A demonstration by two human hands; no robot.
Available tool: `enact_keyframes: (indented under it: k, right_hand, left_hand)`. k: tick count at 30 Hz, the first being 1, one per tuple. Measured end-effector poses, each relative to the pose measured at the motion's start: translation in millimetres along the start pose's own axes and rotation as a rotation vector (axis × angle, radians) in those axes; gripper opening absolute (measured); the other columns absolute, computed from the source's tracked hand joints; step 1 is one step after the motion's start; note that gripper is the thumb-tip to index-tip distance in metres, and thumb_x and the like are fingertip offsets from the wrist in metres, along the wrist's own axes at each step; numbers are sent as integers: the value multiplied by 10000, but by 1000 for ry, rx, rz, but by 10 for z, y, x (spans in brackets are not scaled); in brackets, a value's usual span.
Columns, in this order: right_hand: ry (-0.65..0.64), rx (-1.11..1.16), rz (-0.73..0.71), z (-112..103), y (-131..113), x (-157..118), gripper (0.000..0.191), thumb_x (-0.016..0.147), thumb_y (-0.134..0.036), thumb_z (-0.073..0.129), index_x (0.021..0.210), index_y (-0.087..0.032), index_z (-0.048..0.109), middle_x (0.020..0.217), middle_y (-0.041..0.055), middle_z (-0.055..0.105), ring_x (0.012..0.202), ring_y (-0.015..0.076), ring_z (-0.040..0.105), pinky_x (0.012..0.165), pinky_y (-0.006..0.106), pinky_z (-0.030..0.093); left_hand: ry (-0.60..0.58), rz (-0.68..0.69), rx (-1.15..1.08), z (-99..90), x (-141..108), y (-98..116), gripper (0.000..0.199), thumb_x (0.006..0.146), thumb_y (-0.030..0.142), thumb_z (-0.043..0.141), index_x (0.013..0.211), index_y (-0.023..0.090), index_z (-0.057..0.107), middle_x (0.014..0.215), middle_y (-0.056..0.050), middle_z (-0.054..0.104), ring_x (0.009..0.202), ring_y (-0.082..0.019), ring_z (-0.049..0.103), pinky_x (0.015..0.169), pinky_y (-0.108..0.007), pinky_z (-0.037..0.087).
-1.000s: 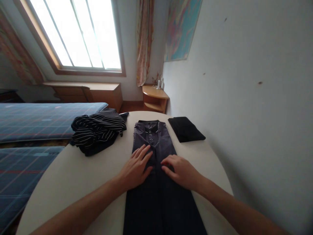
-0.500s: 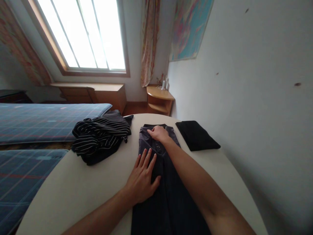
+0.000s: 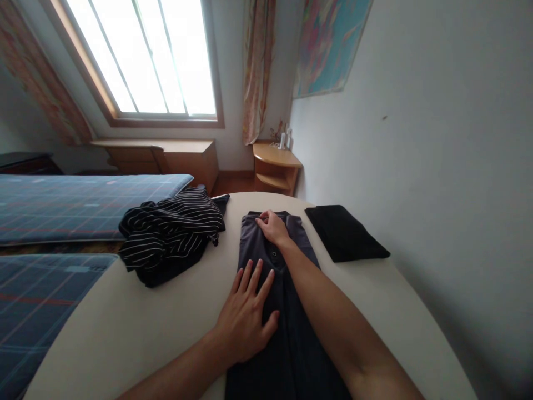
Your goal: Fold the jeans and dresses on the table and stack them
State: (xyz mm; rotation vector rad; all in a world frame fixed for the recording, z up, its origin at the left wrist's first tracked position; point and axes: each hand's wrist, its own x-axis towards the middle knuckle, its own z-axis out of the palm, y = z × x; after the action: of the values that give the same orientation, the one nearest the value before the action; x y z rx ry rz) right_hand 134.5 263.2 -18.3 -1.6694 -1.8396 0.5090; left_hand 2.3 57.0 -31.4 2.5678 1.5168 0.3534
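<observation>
Left grip [image 3: 245, 319] flat on garment [image 3: 293, 319], striped clothes [image 3: 175, 230]

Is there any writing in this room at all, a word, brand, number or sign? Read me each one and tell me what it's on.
No text can be read anywhere.
Wall poster: any print is too blurred to read.
Small white items on the corner shelf: too small to read.
Long dark garment: no lettering shows.
Striped clothing: stripes only.
Folded black cloth: no lettering shows.
</observation>
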Motion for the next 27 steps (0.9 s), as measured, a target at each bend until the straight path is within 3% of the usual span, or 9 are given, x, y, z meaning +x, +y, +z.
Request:
enact_keyframes:
  k: [7, 13, 18, 23, 27]
  right_hand:
    - [-3, 39, -124, 67, 52, -30, 265, 952, -362, 603, 1200, -266, 604, 884, -21, 748, 887, 176, 701, 845, 300, 477]
    - [71, -48, -195, 70, -51, -3, 311, 924, -336, 619, 1209, -212, 633, 1144, 74, 690, 1099, 229, 605, 952, 349, 433]
    - [-47, -381, -329, 48, -317, 138, 345, 975, -453, 514, 1145, -224, 708, 1261, 108, 638, 1207, 273, 486, 1031, 397, 367]
    - [-130, -471, -243, 162, -528, 356, 470, 918, -580, 546, 1060, -184, 755, 1321, 177, 590, 1252, 344, 430, 1036, 463, 359]
    - [-166, -477, -104, 283, -607, 516, 437, 876, -515, 620, 1112, -168, 741, 1327, 198, 588, 1268, 377, 429, 1020, 497, 376]
  left_hand:
    - [-33, -2, -35, -79, 32, 19, 786, 871, 417, 601, 1577, 350, 263, 1677, -27, 131, 1532, -361, 72, 1219, -572, 188]
    - [-37, -4, -47, -95, 37, 19, 796, 870, 451, 586, 1583, 329, 255, 1666, 4, 183, 1528, -378, -23, 1222, -613, 130]
    - [-46, -7, -55, -88, 32, 10, 824, 883, 499, 558, 1597, 254, 228, 1668, -2, 173, 1525, -373, -49, 1237, -589, 110]
    - [-57, 0, -59, -86, 31, 2, 826, 890, 499, 546, 1602, 254, 207, 1672, 8, 136, 1523, -382, -43, 1240, -590, 108]
    - [-52, 4, -73, -89, 29, -5, 822, 897, 492, 539, 1606, 263, 191, 1672, -1, 137, 1519, -398, -31, 1228, -619, 131]
